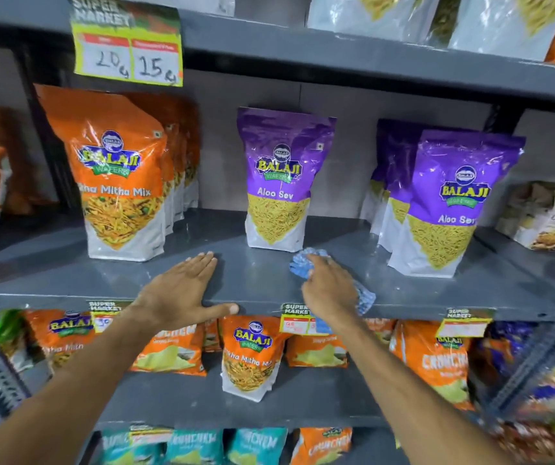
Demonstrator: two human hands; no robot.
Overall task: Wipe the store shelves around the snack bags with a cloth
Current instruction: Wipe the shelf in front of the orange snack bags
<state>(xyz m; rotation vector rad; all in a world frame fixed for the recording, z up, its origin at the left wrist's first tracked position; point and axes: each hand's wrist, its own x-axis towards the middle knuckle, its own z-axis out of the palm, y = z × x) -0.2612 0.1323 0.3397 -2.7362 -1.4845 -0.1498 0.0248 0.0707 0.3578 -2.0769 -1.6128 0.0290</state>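
Right hand (331, 288) pressing blue cloth (306, 260) on shelf (262, 280), fingers closed over it, just near of middle Aloo Sev bag (277, 182). Left hand (182, 290) bracing flat, fingers together. Cloth soft, light, probably bunches; bags light, tip easily.

A shop was shown. Grey metal shelves (262, 276) were stocked with rows of sealed snack bags (277, 182), several of one kind set side by side. A price card (128, 45) printed "Super Market" was hung from the upper shelf, and smaller price tags (297, 318) were fixed along the shelf edges.
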